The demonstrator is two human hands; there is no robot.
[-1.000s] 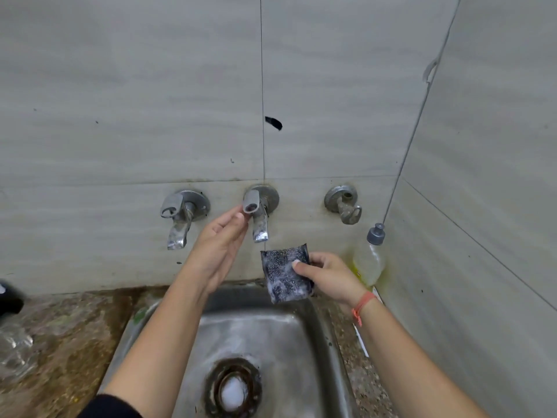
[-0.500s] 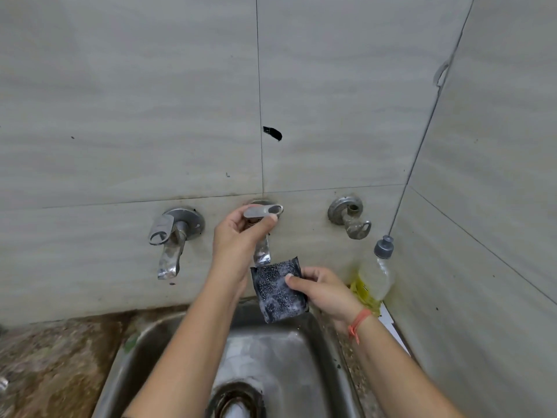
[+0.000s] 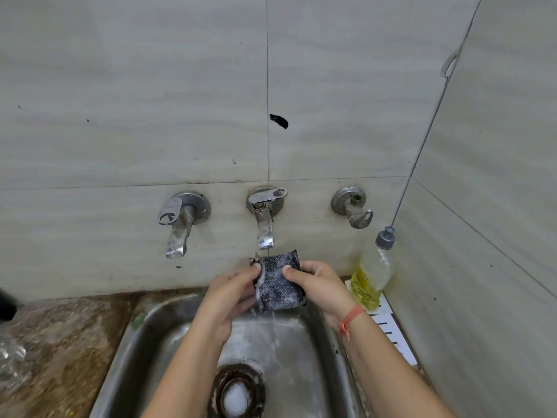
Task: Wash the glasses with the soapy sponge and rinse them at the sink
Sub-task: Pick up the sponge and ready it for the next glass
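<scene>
Sponge [image 3: 277, 286] is held up over the sink [image 3: 129, 330], right under the middle tap [image 3: 265, 233]. Water runs from the spout onto its top left corner and drains off the bottom edge into the basin.

Left hand [image 3: 232, 297] pinches the sponge's left edge, thumb on the front face and fingers curled behind. Right hand [image 3: 321, 289] pinches the right edge the same way, thumb on front. Neither hand holds anything else.

Key relation: the sponge sits between the two hands and touches both. Its long axis is near upright, with the flat face toward the camera. The spout is just above it and the drain [image 3: 238, 393] well below. Both hands are equally near, so either could take it alone.

Soap bottle [image 3: 376, 267] stands in the corner just right of the right hand, so that hand is nearer for soap.

No glasses in plain view. There is a clear blur [image 3: 10, 360] on the counter [image 3: 66, 327] at far left; I cannot tell what it is. If that is them, the left hand is nearer.

Step in hand, as I judge it: wetting the sponge, with no washing started.
</scene>
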